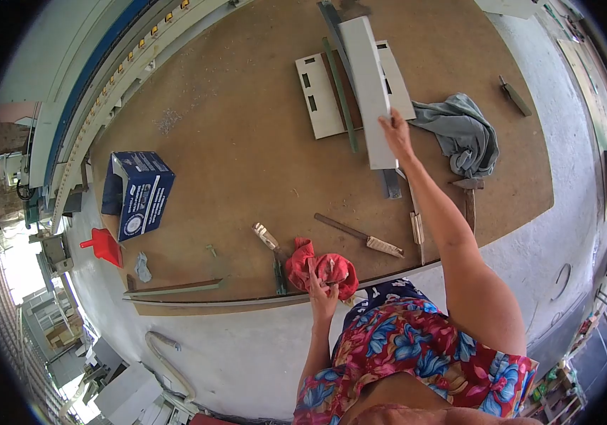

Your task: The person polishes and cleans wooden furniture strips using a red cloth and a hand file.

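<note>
My right hand (397,136) is closed on the edge of a long white panel (368,92), near its lower end. Beneath that panel lie a flat cream plate with dark slots (322,103), a green strip (340,95) and a grey metal bar (391,185). At the table's near edge, my left hand (322,292) rests on a crumpled red cloth (339,275), its fingers bent into the fabric. Left of the cloth is a brush-like tool with a pale handle (266,236). A file with a wrapped handle (385,246) lies to the right of it.
A grey cloth (462,131) and a hammer (469,185) are on the right of the brown table (232,156). A blue box (149,195), a red scoop (107,247) and a metal strip (183,288) are at left. A large machine borders the upper left.
</note>
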Demonstrator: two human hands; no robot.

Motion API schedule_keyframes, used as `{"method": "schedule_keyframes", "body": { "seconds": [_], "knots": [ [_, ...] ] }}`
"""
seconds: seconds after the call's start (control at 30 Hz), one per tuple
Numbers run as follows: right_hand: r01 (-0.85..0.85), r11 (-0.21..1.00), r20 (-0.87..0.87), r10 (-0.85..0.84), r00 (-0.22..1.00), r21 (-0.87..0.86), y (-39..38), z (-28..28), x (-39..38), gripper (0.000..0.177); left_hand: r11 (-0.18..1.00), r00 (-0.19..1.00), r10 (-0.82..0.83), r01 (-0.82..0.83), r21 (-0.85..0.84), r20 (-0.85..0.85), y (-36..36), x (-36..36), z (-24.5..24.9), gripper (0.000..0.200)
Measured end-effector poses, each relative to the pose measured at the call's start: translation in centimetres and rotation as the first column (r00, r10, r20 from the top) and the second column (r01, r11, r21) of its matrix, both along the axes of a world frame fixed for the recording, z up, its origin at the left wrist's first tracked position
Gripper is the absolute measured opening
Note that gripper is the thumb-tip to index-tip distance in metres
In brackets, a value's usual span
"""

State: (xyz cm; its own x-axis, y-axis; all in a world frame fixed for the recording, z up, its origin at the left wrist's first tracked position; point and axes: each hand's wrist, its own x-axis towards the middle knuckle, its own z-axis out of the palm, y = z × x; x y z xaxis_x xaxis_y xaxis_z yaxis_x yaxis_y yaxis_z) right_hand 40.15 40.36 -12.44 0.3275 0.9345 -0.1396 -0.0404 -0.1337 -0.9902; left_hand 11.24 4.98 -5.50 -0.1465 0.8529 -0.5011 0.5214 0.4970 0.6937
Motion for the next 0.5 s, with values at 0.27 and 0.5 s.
{"method": "schedule_keyframes", "body": {
  "seconds": [0.27, 0.5],
  "knots": [
    [-0.133, 0.977, 0.095, 0.150, 0.984, -0.165, 3.7, -4.0, -9.6, 0.038, 1.000, 0.999, 0.019, -0.020, -0.023, -0.031, -0.1, -0.2, 0.3, 0.085],
    [-0.020, 0.960, 0.270, 0.099, 0.958, -0.279, 5.7, -4.8, -11.5, 0.045, 0.999, 0.995, 0.025, -0.021, 0.042, -0.092, -3.0, -0.4, -0.6, 0.084]
  ]
}}
